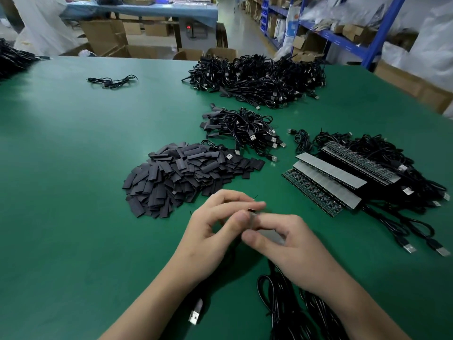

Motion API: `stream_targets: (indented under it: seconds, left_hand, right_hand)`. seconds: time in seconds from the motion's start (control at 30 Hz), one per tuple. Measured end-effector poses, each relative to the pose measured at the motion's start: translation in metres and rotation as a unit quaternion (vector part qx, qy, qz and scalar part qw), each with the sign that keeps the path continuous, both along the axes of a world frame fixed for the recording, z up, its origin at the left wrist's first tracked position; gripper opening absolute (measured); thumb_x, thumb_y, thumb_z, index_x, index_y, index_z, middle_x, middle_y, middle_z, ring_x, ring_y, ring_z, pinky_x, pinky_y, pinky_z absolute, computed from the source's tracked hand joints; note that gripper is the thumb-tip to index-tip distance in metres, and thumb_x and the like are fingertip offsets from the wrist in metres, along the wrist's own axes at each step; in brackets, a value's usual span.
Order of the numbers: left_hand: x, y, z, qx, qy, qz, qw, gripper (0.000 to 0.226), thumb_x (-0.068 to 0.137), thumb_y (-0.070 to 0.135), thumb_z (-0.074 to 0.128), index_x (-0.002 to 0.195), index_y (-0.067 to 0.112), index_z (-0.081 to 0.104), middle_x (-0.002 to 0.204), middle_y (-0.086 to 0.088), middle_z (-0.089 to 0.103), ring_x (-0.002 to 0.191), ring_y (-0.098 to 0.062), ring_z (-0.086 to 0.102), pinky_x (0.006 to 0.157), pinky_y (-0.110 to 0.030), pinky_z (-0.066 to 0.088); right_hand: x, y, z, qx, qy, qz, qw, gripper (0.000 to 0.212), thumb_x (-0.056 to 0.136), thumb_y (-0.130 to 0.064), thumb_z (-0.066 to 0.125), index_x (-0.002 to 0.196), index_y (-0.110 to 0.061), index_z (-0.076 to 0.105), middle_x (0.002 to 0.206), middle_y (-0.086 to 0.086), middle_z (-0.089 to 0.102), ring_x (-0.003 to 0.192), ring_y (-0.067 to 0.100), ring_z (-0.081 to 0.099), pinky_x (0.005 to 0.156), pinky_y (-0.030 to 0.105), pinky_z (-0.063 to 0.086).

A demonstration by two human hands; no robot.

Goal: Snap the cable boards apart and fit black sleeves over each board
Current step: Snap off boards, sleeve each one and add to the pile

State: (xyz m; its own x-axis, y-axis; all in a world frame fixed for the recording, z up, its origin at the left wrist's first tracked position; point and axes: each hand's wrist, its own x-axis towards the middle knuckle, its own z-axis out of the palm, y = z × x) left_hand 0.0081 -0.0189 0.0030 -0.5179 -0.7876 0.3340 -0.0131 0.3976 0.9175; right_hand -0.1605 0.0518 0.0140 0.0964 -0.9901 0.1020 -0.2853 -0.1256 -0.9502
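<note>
Your left hand (210,231) and right hand (291,249) meet, both pinching one board (254,218); the sleeve pile (186,173) lies at eleven o'clock.

One green table (73,192) bears one heap of flat black sleeve pieces (186,175), too many to count. Black cables with silver USB plugs form five piles: left-edge pile (12,60), upper-centre pile (257,79), middle pile (245,128), right pile (382,153), bottom pile (282,307); plus one small loose bundle (111,81) upper left. About four long grey-backed board strips (328,171) lie right. Two hands, left hand (213,231) and right hand (294,249), pinch one short grey board piece (268,235)
</note>
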Motion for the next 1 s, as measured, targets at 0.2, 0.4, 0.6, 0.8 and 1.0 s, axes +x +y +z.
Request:
stream_targets:
  seconds: [0.2, 0.4, 0.6, 0.8, 1.0]
  left_hand:
    - [0.016, -0.022, -0.004, -0.048, -0.053, 0.216, 0.974, 0.043, 0.096, 0.046, 0.065, 0.072, 0.01, 0.064, 0.087, 0.003, 0.06, 0.085, -0.015, 0.058, 0.073, -0.029, 0.043]
    - [0.037, -0.044, -0.012, -0.114, -0.245, 0.327, 0.905, 0.006, 0.093, 0.025, 0.073, 0.096, 0.02, 0.071, 0.099, 0.008, 0.061, 0.095, -0.022, 0.06, 0.084, -0.044, 0.052]
    - [0.039, -0.044, -0.011, -0.129, -0.33, 0.334, 0.873, 0.02, 0.086, 0.035, 0.081, 0.103, 0.027, 0.075, 0.098, 0.008, 0.066, 0.096, -0.022, 0.062, 0.086, -0.043, 0.049]
    - [0.04, -0.042, -0.007, -0.163, -0.308, 0.359, 0.866, 0.013, 0.085, 0.024, 0.08, 0.096, 0.029, 0.077, 0.084, 0.012, 0.071, 0.082, -0.019, 0.066, 0.08, -0.041, 0.051]
    - [0.037, -0.042, -0.006, -0.135, -0.213, 0.298, 0.921, 0.019, 0.088, 0.012, 0.078, 0.099, 0.027, 0.077, 0.088, 0.016, 0.073, 0.08, -0.007, 0.067, 0.078, -0.034, 0.056]
  right_hand:
    - [-0.019, 0.005, 0.017, 0.018, -0.382, 0.031, 0.924, 0.027, 0.086, -0.046, 0.078, 0.087, -0.019, 0.074, 0.064, 0.003, 0.067, 0.062, 0.018, 0.068, 0.067, 0.028, 0.058]
    - [-0.055, 0.004, 0.026, -0.006, -0.481, 0.019, 0.876, 0.026, 0.105, -0.031, 0.05, 0.092, -0.012, 0.063, 0.054, -0.005, 0.033, 0.042, 0.011, 0.029, 0.04, 0.021, 0.033]
    - [-0.04, 0.0, 0.011, 0.003, 0.054, -0.114, 0.992, 0.032, 0.104, -0.035, 0.051, 0.077, -0.023, 0.063, 0.053, -0.008, 0.035, 0.047, 0.009, 0.028, 0.044, 0.022, 0.023]
    - [-0.021, 0.0, -0.005, 0.006, 0.203, -0.098, 0.974, 0.027, 0.103, -0.045, 0.049, 0.084, -0.035, 0.065, 0.058, 0.009, 0.049, 0.047, 0.006, 0.03, 0.048, 0.038, 0.028]
    - [-0.017, -0.002, -0.007, 0.0, 0.167, -0.115, 0.979, 0.046, 0.09, -0.065, 0.046, 0.087, -0.023, 0.065, 0.066, 0.01, 0.052, 0.057, 0.007, 0.039, 0.055, 0.034, 0.034]
